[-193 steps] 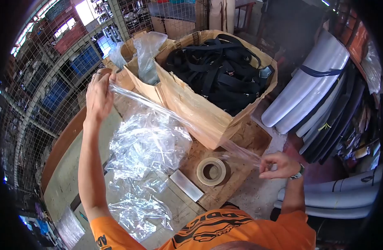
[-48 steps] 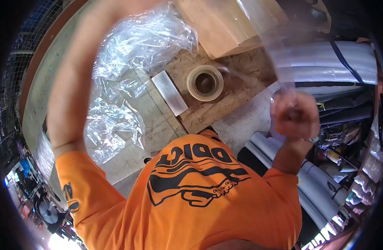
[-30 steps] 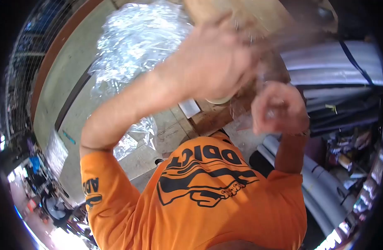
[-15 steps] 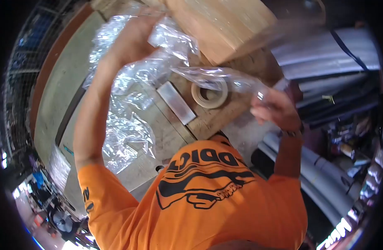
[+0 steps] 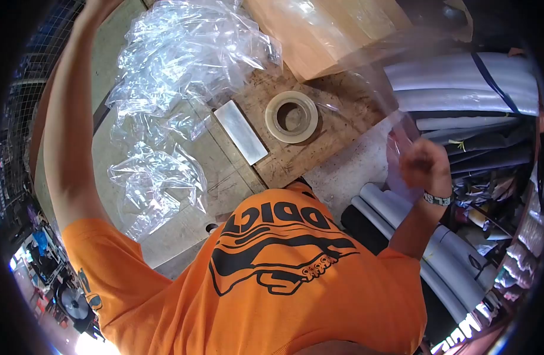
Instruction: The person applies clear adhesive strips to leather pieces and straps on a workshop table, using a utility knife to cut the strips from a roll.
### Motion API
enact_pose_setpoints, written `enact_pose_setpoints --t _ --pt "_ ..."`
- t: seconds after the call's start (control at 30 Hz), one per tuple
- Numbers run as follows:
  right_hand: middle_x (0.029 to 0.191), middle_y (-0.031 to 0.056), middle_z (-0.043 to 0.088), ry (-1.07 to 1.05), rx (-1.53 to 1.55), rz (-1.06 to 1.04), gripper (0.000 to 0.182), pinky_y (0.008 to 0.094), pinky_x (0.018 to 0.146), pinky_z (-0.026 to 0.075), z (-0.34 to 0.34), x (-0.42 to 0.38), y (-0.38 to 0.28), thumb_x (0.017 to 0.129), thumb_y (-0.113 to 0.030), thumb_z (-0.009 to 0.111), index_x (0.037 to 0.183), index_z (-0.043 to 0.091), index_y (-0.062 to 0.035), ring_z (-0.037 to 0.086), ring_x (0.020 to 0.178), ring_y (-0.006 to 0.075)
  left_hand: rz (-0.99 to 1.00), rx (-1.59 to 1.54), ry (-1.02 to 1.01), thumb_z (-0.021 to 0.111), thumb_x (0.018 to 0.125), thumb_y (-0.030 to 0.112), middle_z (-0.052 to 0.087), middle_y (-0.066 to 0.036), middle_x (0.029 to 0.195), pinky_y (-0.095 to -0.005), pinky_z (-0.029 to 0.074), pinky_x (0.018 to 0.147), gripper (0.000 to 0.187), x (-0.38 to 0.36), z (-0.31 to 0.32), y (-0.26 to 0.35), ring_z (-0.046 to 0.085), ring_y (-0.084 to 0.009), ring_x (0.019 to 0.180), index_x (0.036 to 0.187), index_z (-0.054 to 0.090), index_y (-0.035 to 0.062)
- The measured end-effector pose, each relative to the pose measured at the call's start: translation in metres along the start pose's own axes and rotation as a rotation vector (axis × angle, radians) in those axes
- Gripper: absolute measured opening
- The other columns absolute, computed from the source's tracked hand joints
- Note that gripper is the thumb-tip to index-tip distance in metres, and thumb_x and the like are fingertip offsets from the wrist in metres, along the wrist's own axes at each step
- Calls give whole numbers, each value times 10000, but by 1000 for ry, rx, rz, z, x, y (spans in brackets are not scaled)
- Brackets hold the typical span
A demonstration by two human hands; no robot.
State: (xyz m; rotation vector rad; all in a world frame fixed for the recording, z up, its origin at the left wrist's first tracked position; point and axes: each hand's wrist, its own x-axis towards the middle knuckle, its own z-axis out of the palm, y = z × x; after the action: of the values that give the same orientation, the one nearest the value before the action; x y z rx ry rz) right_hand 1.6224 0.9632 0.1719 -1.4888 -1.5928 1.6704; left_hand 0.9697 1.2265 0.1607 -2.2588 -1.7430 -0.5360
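Note:
My right hand [image 5: 424,168], a band round its wrist, is closed on a clear plastic bag [image 5: 400,139] that is blurred by motion. My left hand [image 5: 100,6] is cut off by the top left edge, so its fingers are hidden. Between the arms, crumpled clear plastic bags [image 5: 177,59] lie spread on the table [image 5: 224,189]. A flat silvery block [image 5: 241,132] rests beside them, and right of it lies a wide roll of tape [image 5: 272,118].
A brown cardboard box [image 5: 343,29] stands at the top, behind the tape roll. Wrapped grey rolls [image 5: 455,83] are stacked at the right, with long pale tubes [image 5: 449,242] below them. Wire mesh [image 5: 38,77] and a fan-like disc [image 5: 74,303] show at the left.
My left hand has moved up and left, off the bag pile. My right hand has shifted right and slightly down with the plastic bag, which no longer stretches over the tape roll.

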Motion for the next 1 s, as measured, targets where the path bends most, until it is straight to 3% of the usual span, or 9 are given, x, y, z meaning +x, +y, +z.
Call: enact_pose_setpoints --t 0.1,0.2,0.23,0.43,0.63,0.73,0.8,0.93,1.0 --pt "796 -2 638 34 10 145 228 227 607 480 19 18 -6 782 8 798 958 658 -31 613 684 79 -32 -26 -431 735 898 206 660 -201 1272 -483 524 955 517 -61 71 14 667 -376 1114 1377 586 81" --pt "812 -3 652 -101 115 90 205 231 604 483 60 48 -26 825 -34 791 983 660 -32 615 686 72 315 -551 -258 924 642 118 509 -140 1502 -469 301 1220 903 -96 2 244 381 -338 1455 1453 525 139" --pt "821 -2 659 -169 142 57 206 234 606 485 68 54 -37 836 -48 791 998 664 -31 617 687 70 467 -657 -347 883 707 160 485 -117 1527 -487 255 1243 805 -106 -26 292 325 -333 1488 1433 535 137" --pt "861 43 700 -301 -107 -340 389 257 612 479 44 24 -70 672 28 834 1030 683 -4 633 654 115 297 -302 96 741 902 237 736 -158 1008 -466 544 804 249 -62 -55 259 722 -312 903 1044 730 34" --pt "840 67 701 -228 21 -404 389 256 613 492 -9 -13 -22 560 79 848 906 694 -12 657 674 125 -42 207 308 574 856 -49 685 -243 1061 -458 529 959 143 -5 -67 112 635 -354 1095 920 698 -15" --pt "777 43 676 -65 -29 -143 370 247 612 508 11 -19 -26 682 87 828 990 650 -13 634 657 96 56 65 -397 694 891 269 717 -186 1017 -465 541 872 299 -39 -42 80 688 -339 1010 1092 703 48" --pt "782 29 677 -106 -111 -163 288 225 580 491 35 8 -32 819 27 790 1055 631 -15 623 643 77 -69 223 -333 784 859 326 708 -166 1156 -489 529 913 460 -58 50 83 675 -348 1075 1238 666 94" --pt "781 15 677 -185 108 -78 206 197 547 467 79 47 -33 885 -14 757 1055 640 -11 610 629 59 479 -541 -112 870 643 89 428 -126 1573 -484 292 1231 795 -112 -38 304 297 -328 1515 1376 568 148" --pt "790 14 685 -260 162 -122 240 198 548 468 91 49 -53 855 -6 780 1054 645 -8 608 627 57 644 -551 -55 805 682 110 575 -112 1427 -486 343 1195 582 -113 -56 351 427 -314 1432 1238 633 114"
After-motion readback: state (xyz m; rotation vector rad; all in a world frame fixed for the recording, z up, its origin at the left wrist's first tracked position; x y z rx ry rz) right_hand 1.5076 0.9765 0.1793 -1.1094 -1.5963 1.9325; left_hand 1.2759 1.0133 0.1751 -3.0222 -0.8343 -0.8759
